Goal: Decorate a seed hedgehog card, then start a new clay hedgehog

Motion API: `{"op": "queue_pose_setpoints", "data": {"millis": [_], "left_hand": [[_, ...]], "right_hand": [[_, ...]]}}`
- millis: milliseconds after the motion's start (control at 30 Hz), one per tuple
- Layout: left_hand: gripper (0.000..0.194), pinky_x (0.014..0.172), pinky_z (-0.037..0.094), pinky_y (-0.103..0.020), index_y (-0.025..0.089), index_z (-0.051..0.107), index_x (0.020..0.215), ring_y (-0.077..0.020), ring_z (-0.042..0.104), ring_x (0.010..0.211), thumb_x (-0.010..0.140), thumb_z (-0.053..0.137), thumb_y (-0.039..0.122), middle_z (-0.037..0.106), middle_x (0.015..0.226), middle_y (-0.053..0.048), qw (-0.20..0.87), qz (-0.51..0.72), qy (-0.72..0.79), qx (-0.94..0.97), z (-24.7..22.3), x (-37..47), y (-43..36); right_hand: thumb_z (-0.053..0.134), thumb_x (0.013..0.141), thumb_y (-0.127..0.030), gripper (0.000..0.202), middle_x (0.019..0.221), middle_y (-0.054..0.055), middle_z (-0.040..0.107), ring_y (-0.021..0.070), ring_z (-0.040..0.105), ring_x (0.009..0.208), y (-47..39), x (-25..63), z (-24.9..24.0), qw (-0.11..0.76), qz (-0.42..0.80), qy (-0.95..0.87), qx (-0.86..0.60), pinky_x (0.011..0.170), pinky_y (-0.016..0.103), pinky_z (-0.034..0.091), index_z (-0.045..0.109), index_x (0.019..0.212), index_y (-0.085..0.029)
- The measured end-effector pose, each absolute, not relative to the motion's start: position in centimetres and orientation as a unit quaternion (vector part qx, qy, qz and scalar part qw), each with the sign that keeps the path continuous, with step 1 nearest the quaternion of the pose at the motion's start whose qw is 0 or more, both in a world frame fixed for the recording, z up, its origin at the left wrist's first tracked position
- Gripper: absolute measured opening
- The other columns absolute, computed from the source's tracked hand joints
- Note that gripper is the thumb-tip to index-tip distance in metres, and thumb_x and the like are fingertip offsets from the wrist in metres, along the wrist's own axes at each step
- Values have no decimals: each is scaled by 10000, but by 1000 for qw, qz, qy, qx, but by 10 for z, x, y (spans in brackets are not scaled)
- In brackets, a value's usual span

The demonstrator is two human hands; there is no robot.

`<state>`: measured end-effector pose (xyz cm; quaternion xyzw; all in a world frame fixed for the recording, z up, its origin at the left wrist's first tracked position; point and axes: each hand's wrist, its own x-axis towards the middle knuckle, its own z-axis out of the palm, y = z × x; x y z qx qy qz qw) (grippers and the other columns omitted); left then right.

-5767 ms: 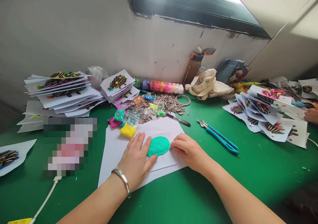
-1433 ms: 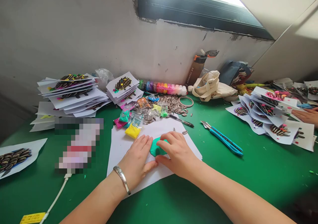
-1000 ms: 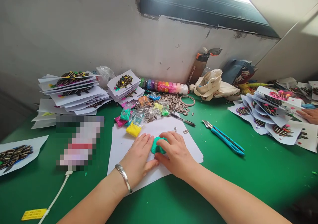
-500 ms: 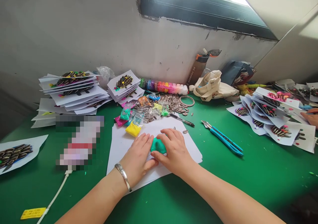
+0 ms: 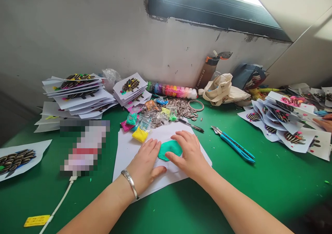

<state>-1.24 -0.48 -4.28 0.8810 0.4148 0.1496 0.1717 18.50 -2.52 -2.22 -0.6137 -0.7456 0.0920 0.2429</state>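
A flattened oval of teal modelling clay [image 5: 169,150] lies on the top sheet of white paper [image 5: 127,151], where a few drawn lines show just below it. My left hand [image 5: 145,164] rests flat on the paper, its fingertips at the clay's left edge. At the right side of the clay is my right hand [image 5: 188,154], fingers curved and apart, thumb over the clay's lower right edge. Small bags of clay, among them a yellow one [image 5: 140,134] and a green one [image 5: 131,118], lie just beyond the paper.
Sunflower seeds [image 5: 183,106] are heaped behind a black pen [image 5: 191,124]. A blue utility knife [image 5: 234,144] lies to the right with its blade out. Stacks of seed-decorated sheets [image 5: 77,99] stand on the left, more cards [image 5: 275,116] on the right, near another person's hand [image 5: 324,122].
The teal clay has gone from a small rounded lump to a wider, flatter oval. My right hand has shifted slightly right; my left hand has stayed almost in place.
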Motion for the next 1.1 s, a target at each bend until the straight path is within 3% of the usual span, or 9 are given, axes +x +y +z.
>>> {"op": "queue_pose_setpoints", "data": {"millis": [233, 900, 1100], "left_hand": [[618, 1062, 374, -556, 157, 472, 1341, -369, 362, 1336, 795, 657, 381, 441, 1426, -178, 163, 146, 416, 883, -40, -11, -5], [609, 1068, 359, -543, 165, 484, 1326, -369, 336, 1350, 783, 663, 374, 422, 1443, -167, 169, 113, 433, 878, -35, -10, -5], [616, 1086, 338, -535, 133, 484, 1329, -368, 325, 1356, 785, 661, 358, 410, 1448, -183, 180, 95, 440, 874, -30, -7, -5]], "right_hand": [[706, 731, -465, 546, 1353, 112, 488, 360, 303, 1333, -24, 187, -25, 179, 81, -778, -597, 1048, 678, 166, 544, 1205, -248], [651, 684, -668, 762, 1446, 90, 406, 358, 187, 1396, -7, 219, -20, 142, 100, -807, -565, 1078, 667, 89, 486, 1332, -303], [663, 702, -628, 750, 1457, 95, 392, 364, 158, 1405, -6, 226, -22, 116, 86, -810, -569, 1083, 663, 66, 478, 1349, -297]]}}
